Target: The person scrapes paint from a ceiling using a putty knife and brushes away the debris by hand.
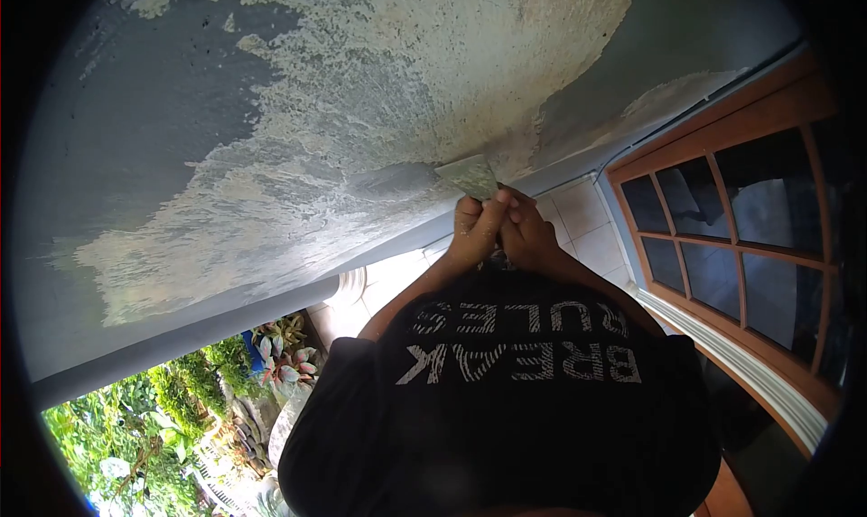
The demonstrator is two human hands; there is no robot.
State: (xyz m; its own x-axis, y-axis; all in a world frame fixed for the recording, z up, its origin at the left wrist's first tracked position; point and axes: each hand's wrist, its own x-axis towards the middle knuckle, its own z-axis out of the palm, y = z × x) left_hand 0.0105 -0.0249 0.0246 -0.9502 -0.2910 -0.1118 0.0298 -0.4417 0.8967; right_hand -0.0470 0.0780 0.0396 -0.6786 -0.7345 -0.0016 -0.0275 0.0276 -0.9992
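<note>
Both my hands meet on the handle end of a flat scraper (471, 176), whose wide blade lies against the patchy wall (361, 111). My left hand (476, 226) is closed around it, with the thumb pointing up toward the blade. Close beside it, touching, my right hand (526, 223) has its fingers bent in at the same spot; the handle itself is hidden by the fingers. Around the blade the wall shows rough pale patches and smoother grey paint. Light specks dot the skin of my left hand.
A wooden-framed window (731, 237) with dark panes stands at the right. Pale floor tiles (578, 212) show below the wall. Green plants (194, 386) and a red-and-white leafed plant (287, 363) are at the lower left, past the wall's grey edge.
</note>
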